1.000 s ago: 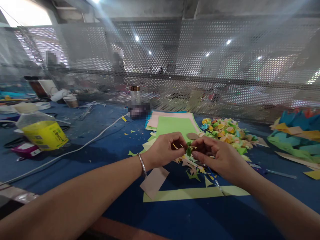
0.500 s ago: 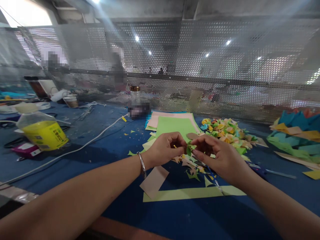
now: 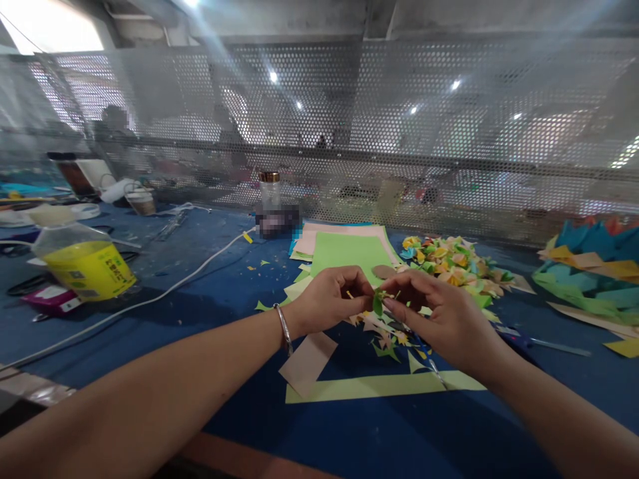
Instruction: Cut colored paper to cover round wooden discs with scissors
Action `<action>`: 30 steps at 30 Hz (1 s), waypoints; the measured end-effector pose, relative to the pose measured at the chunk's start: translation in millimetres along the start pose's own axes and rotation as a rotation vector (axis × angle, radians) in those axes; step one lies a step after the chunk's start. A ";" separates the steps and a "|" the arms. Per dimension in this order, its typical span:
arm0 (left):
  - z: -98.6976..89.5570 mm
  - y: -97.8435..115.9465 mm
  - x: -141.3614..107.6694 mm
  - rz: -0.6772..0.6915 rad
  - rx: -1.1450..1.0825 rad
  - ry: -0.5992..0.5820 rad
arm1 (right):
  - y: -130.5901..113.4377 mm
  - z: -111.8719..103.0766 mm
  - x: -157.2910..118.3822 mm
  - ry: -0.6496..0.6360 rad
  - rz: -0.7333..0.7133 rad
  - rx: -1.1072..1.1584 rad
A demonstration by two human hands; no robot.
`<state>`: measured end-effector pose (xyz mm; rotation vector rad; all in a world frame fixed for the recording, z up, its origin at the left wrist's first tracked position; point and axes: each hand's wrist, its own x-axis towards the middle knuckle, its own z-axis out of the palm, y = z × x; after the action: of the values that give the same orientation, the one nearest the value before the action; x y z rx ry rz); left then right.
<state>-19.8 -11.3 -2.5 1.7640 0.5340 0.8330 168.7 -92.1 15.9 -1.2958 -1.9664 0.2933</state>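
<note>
Between my fingertips is a small green folded paper piece (image 3: 378, 303), shaped like a leaf or flower. My left hand (image 3: 335, 298) pinches it from the left, and a thin yellowish strip shows by its fingers. From the other side my right hand (image 3: 433, 307) grips the same piece with thumb and fingers. Below both hands lie star-shaped paper scraps (image 3: 387, 347) in green, pink and yellow. A blue-handled tool (image 3: 433, 364) lies partly under my right hand. Behind my hands is a stack of paper sheets (image 3: 349, 251), green on top.
Finished paper flowers (image 3: 452, 263) are heaped right of the stack. A pale green strip (image 3: 369, 386) and a pink paper rectangle (image 3: 309, 362) lie in front. At left stand a yellow-labelled bottle (image 3: 84, 266) and a white cable (image 3: 200, 269). Pointed folded papers (image 3: 594, 266) sit far right.
The small green piece has turned slightly between my fingertips. My right forearm has shifted a little; both hands stay in nearly the same place.
</note>
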 end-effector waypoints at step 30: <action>-0.4 3.9 -3.2 0.006 0.016 -0.061 | -4.0 -3.4 0.1 -0.032 -0.002 0.003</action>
<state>-22.4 -14.6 0.3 1.8005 0.4965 0.7786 168.3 -94.5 20.5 -1.2948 -1.9930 0.3184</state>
